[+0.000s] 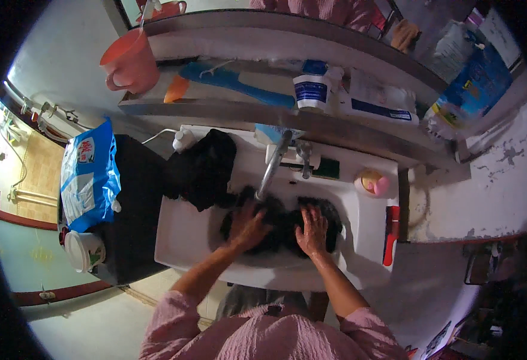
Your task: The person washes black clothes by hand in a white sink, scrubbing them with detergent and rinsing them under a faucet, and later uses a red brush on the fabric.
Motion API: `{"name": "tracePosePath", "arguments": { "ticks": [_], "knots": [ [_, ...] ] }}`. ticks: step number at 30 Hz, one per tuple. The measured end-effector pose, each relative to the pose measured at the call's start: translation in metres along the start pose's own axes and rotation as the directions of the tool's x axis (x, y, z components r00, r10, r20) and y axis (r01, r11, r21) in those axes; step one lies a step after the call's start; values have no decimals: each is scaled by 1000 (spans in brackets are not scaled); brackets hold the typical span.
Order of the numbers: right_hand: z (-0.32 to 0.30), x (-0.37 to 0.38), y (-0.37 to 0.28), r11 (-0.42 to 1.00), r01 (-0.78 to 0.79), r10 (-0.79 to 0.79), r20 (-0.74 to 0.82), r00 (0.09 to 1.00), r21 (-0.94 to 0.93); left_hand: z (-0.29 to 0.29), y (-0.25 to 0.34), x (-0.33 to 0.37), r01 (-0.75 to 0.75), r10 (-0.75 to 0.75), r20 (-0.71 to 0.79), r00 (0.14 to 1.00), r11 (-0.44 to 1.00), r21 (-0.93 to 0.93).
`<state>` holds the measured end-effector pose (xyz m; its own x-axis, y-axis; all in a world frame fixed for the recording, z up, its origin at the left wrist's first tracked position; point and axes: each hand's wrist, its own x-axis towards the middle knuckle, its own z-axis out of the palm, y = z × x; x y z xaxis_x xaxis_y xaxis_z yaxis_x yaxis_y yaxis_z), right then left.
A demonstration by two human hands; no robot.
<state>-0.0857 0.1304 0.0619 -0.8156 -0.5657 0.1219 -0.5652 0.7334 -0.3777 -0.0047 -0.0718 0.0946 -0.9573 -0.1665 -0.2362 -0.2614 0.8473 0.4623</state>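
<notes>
Both of my hands are in the white sink [176, 240], on a dark, furry-looking wet cloth [332, 222] in its basin. My left hand [250, 229] lies on the cloth just below the spout of the metal faucet [274, 168], fingers apart. Flat on the cloth's right part rests my right hand [312, 231], wet, its fingers spread. The cloth's exact kind cannot be made out. A second black cloth [209, 171] is heaped over the sink's left rim, beside a small white bottle [183, 139].
Behind the faucet sits a green sponge [328, 168]; a round soap dish [371, 183] and a red brush [390, 237] are on the right rim. Left stand a blue bag [89, 180] and white tub [84, 251]. A shelf above holds a pink cup [132, 63] and blue comb [239, 81].
</notes>
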Motion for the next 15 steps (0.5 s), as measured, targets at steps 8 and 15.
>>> {"name": "tracePosePath", "arguments": {
  "ticks": [8, 15],
  "knots": [
    [57, -13, 28, 941, 32, 45, 220, 974, -337, 91, -9, 24, -195, 304, -126, 944, 826, 530],
    [44, 1, -2, 889, 207, -122, 224, 967, -408, 111, -31, 26, 86, 478, -94, 873, 40, 996]
  ]
}}
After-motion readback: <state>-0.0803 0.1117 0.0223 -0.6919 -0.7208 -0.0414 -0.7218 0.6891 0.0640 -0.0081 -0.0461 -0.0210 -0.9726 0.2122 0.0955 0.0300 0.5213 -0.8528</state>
